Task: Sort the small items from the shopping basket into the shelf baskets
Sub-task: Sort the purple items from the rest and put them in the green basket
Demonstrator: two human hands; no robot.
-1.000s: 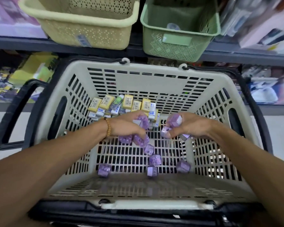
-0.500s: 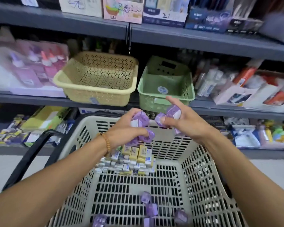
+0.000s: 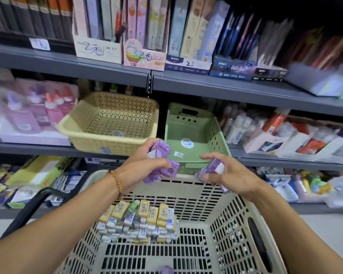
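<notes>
Raised hands (image 3: pixel 188 171) gripping purple items (image 3: pixel 160 149), nearer perforated green basket (image 3: pixel 194 133)

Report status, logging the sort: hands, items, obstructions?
Left hand and right hand shut on purple items. Green basket ahead, nearly empty. Path clear.

Two shelf baskets behind the shopping basket

The shopping basket (image 3: pixel 222 232) stands nearest, before the shelf (image 3: pixel 48 149). On this shelf two baskets sit side by side: the perforated basket (image 3: pixel 111 123) left, the slotted basket (image 3: pixel 194 131) right. Small boxes (image 3: pixel 141 220) are stacked against the shopping basket's far wall. Both hands are above its far rim, the left hand (image 3: pixel 145 167) before the gap between the two baskets, the right hand (image 3: pixel 230 175) before the slotted basket
</notes>
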